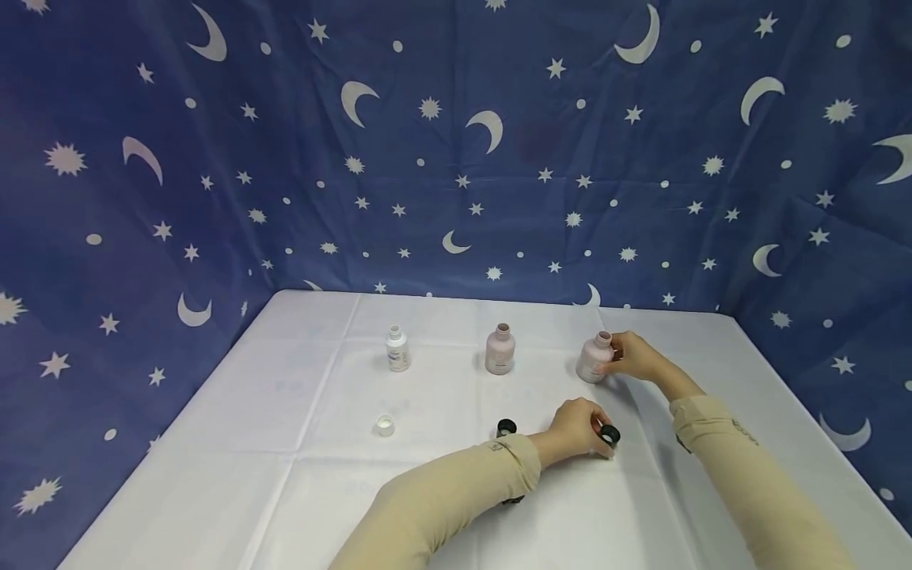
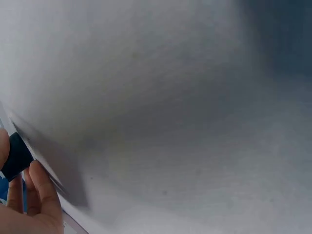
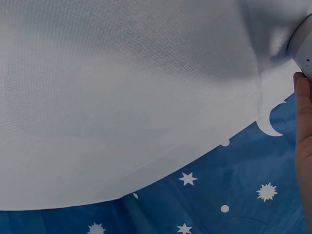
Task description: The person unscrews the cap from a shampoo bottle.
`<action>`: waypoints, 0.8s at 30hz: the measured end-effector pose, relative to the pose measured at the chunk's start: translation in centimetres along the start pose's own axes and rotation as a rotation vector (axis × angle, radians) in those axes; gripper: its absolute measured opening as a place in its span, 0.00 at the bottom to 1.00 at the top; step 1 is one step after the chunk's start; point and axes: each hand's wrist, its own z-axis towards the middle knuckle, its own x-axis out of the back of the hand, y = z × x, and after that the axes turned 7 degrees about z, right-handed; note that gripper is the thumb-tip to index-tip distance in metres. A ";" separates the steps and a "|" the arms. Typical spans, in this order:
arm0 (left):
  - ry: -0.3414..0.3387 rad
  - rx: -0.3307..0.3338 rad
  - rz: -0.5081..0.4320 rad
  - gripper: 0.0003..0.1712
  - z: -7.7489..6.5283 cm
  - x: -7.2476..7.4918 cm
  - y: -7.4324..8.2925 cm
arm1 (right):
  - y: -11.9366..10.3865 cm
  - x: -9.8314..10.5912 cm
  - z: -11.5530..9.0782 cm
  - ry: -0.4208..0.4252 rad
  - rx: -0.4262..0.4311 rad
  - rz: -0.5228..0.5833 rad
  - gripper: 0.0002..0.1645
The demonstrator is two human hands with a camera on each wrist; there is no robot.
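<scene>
Head view, hands: the right hand [image 1: 634, 356] grips the open pink bottle [image 1: 594, 359] at the far right of the table [image 1: 285, 443]; the left hand [image 1: 575, 431] pinches a black cap [image 1: 609, 435] near the middle.
Head view, risk: the uncapped bottle could tip if nudged, and the cap may slip from the fingertips.
Head view, surroundings: another pink bottle [image 1: 499, 349], a white bottle [image 1: 397, 349], a white cap [image 1: 385, 426] and a second black cap [image 1: 507, 428] stand apart to the left; nothing blocks the way.
Left wrist view: fingers [image 2: 41, 192] clasp the black cap low against the cloth.
Right wrist view: a thumb [image 3: 303, 126] rests by the bottle's base; grip otherwise unseen.

white bottle [image 1: 397, 349] | pink bottle [image 1: 499, 349] | white cap [image 1: 385, 426] | black cap [image 1: 507, 428] | starry backdrop [image 1: 456, 158]
</scene>
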 end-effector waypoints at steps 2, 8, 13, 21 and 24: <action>0.003 0.009 0.014 0.18 0.0 -0.1 0.1 | -0.2 0.0 -0.1 -0.002 -0.006 -0.005 0.36; 0.008 0.039 0.017 0.17 0.0 0.0 0.4 | -0.4 -0.1 -0.2 -0.004 0.010 0.000 0.34; 0.001 0.081 0.038 0.17 0.2 0.2 0.7 | -0.3 -0.1 0.0 -0.008 0.014 0.000 0.33; -0.032 0.086 0.127 0.22 0.5 -0.3 0.9 | 0.0 0.0 0.0 0.000 -0.009 0.010 0.34; -0.043 0.112 0.136 0.24 0.6 -0.4 1.0 | 0.1 0.0 -0.2 -0.009 -0.021 0.016 0.35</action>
